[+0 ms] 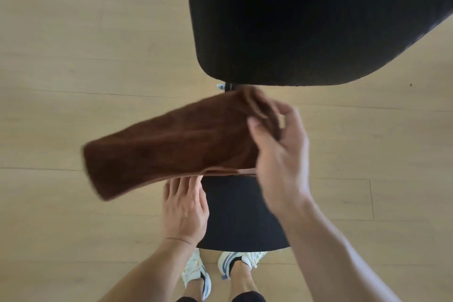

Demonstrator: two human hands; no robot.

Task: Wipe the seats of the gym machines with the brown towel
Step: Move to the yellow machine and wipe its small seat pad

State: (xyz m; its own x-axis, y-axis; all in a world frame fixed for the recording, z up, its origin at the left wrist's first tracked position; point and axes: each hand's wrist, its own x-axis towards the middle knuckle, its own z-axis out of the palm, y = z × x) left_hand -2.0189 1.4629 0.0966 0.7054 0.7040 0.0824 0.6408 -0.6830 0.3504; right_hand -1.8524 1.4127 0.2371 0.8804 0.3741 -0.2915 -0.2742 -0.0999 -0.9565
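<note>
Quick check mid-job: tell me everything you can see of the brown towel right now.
The brown towel looks like soft terry cloth, folded into a long band with a paler hem along its lower edge. It is motion-blurred, held above the black seat. The right hand pinches its bunched right end; the left hand reaches under its lower edge.

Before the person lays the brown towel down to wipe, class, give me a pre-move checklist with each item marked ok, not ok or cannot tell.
1. Brown towel in hand: ok, the right hand pinches its right end.
2. Towel folded into a flat pad: ok, it looks folded into a long band.
3. Left hand supporting the towel: cannot tell, its fingertips are hidden under the towel's edge.
4. Towel over the seat: ok, it hangs above the seat's far end.
5. Towel touching the seat: cannot tell, the picture is blurred.
6. Seat free of objects: ok on the part that shows.
</note>
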